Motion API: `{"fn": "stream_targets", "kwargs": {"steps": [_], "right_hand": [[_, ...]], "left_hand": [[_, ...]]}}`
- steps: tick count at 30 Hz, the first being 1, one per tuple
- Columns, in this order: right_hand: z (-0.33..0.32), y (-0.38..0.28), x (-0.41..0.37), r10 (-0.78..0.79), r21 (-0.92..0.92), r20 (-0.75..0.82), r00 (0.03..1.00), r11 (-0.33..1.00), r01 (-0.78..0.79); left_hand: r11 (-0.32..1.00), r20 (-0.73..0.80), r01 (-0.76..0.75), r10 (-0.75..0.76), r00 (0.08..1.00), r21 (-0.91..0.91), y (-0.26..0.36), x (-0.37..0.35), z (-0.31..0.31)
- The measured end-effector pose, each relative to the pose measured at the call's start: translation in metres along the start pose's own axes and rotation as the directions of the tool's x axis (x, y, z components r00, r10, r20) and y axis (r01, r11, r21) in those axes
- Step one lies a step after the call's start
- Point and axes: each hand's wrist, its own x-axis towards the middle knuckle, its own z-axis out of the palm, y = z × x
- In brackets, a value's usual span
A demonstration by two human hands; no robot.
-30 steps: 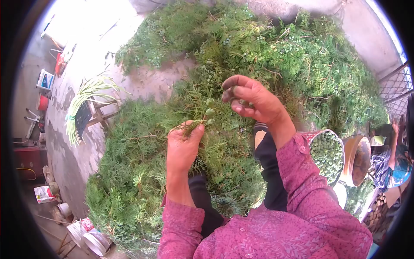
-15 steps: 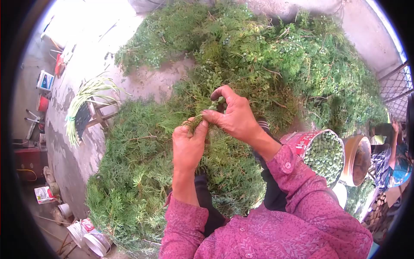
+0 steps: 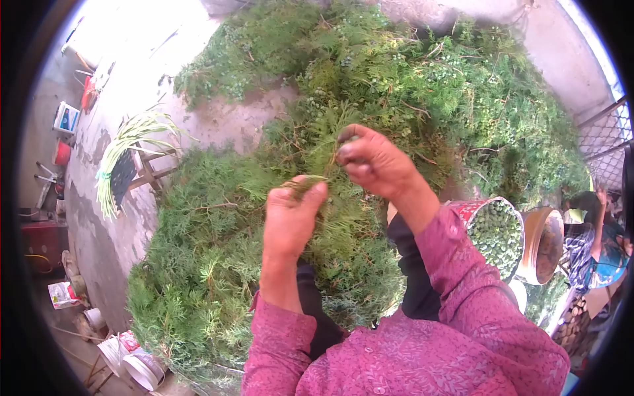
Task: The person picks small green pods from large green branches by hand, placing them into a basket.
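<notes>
Pretty bright shot, but the far left is totally blown out: the pale grey concrete floor point(image 3: 102, 251) washes to pure white there, so most of the light seems to come from that side. There's also a thin strip of glare at the far right. The loose heap of feathery green conifer branches point(image 3: 211, 270) gets soft light with darker gaps, fine foliage kinda mushy. The person's bare right hand point(image 3: 378, 160) looks slightly soft. The black fabric trouser legs point(image 3: 421, 277) lose detail. Heavy fisheye bending, 4 black corners.
</notes>
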Motion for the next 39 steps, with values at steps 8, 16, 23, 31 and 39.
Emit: {"fn": "stream_targets", "kwargs": {"steps": [8, 16, 23, 31, 39], "right_hand": [[-0.053, -0.016, -0.029, -0.016, 0.457, -0.336, 0.942, 0.871, 0.178], [-0.09, -0.043, -0.176, -0.349, -0.48, -0.765, 0.542, 0.87, -0.117], [-0.169, -0.041, -0.279, -0.24, -0.355, -0.932, 0.272, 0.758, -0.547], [-0.159, -0.083, -0.257, -0.264, -0.462, -0.837, 0.479, -0.128, -0.878], [-0.087, -0.045, -0.069, -0.032, -0.845, -0.534, 0.845, 0.055, -0.532]], "left_hand": [[0.452, -0.442, 0.235, 0.434, 0.785, 0.861, -0.032, 0.019, -0.135], [0.341, -0.588, 0.492, 0.298, 0.752, 0.801, -0.019, -0.005, -0.15], [0.494, -0.387, 0.128, 0.467, 0.795, 0.86, -0.035, 0.006, -0.153], [0.615, -0.426, 0.108, 0.398, 0.812, 0.781, -0.015, -0.001, -0.113], [0.386, -0.01, -0.198, 0.474, 0.88, 0.901, -0.017, -0.012, -0.047]]}}
